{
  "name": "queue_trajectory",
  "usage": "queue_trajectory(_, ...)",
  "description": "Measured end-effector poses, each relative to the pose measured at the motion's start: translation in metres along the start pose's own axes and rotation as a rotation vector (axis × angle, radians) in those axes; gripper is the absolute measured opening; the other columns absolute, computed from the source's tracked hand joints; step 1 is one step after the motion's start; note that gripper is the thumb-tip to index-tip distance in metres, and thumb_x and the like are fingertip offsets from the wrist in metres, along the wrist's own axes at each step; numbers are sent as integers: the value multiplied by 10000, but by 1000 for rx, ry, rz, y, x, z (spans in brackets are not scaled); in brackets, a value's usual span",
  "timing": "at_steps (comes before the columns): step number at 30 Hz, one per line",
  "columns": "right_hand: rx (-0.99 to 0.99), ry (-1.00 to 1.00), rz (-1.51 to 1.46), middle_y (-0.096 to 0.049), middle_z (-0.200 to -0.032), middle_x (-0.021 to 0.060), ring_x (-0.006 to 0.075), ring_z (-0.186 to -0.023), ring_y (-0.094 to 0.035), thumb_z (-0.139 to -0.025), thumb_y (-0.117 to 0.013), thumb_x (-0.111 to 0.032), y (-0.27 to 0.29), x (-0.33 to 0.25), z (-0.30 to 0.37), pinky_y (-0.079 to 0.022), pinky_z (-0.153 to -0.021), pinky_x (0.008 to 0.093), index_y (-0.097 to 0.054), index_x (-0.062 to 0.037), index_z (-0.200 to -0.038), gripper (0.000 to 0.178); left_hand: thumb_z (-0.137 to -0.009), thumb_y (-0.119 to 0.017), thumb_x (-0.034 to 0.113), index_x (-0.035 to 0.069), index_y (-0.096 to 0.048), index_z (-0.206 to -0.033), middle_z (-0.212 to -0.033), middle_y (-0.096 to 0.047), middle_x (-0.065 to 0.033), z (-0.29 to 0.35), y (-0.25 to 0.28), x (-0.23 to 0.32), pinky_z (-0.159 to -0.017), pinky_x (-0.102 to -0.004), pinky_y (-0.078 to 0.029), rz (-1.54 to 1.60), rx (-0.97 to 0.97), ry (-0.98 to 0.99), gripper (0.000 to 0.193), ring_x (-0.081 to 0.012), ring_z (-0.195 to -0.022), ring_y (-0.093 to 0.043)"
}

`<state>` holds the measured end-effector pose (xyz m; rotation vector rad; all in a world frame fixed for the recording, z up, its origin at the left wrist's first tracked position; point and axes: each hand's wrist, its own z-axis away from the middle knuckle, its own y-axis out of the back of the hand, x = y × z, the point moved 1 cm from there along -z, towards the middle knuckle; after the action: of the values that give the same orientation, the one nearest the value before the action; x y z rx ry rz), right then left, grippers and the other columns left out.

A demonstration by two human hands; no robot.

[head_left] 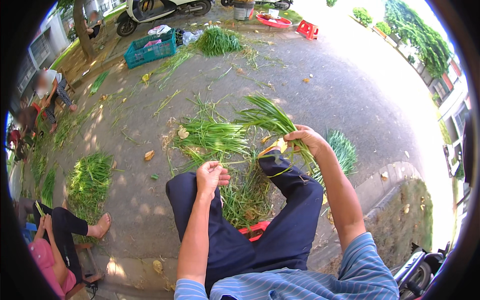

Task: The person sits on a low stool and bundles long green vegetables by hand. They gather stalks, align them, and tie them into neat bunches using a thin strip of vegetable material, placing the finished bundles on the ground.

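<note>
- Over the right knee, the right hand point(306, 138) is gripping a bunch of green onions point(267, 117), fingers wrapped tight around the stalks, leaves fanning away.
- The left hand point(211, 176) is pinching one thin stalk point(240, 162), fingers pressed together.

The lower ends of the bunch of green stalks point(267, 117) were hidden inside the closed right hand point(306, 139). Below that hand, the red stool point(256, 229) showed only a sliver between the legs. The left hand point(210, 176) had its fingers curled, so what it pinched was too small to tell. Far left of the bunch, a seated person point(50, 90) was blurred, and the parked scooter point(155, 10) beyond was cut off by the rim.
</note>
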<state>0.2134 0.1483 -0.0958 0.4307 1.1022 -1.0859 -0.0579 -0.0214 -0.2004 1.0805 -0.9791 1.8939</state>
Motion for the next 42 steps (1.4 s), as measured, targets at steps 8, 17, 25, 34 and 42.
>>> queue_trajectory(8, 54, 51, -115, -630, -752, 102, 130, -549, -595, -775, -660, 5, 27, -3, -2, -473, -370, 227, -560, 15, -921, 177, -885, -578, 78, -61, -541, -1002, -790, -656, -151, -9, 8, -9, -440, -283, -521, -263, 184, 62, 186, -190, -562, -647)
queue_trajectory(17, 63, 46, -228, -612, -787, 96, 125, -593, -591, -795, -629, 9, 31, 0, -2, -456, -362, 204, -551, -1, -930, 156, -903, -380, 127, -72, -415, -1099, -898, -665, -216, -10, 2, -32, -448, -334, -541, -174, -39, 417, 282, -258, -607, -671)
queue_trajectory(25, -4, 37, -309, -612, -801, 98, 121, -613, -577, -805, -634, -2, 26, -1, -3, -442, -360, 194, -533, -23, -917, 152, -870, -490, 111, 8, -483, -1041, -803, -608, -115, -11, 4, -52, -373, -296, -492, -166, 36, 530, 200, -194, -544, -601)
queue_trajectory(34, -51, 43, -349, -586, -829, 117, 115, -602, -517, -823, -603, -8, 13, -4, 12, -418, -393, 202, -501, 5, -970, 179, -836, -601, 80, 32, -503, -915, -678, -495, -62, -16, 5, -56, -416, -342, -545, 104, 156, 566, 135, -190, -505, -545)
queue_trajectory(42, -94, 48, -347, -591, -818, 106, 113, -596, -519, -814, -630, -9, 4, -2, 19, -400, -409, 207, -521, -4, -976, 196, -852, -639, 151, 12, -513, -988, -826, -587, -159, -122, 16, -45, -507, -407, -574, 405, 256, 442, 232, -278, -677, -609)
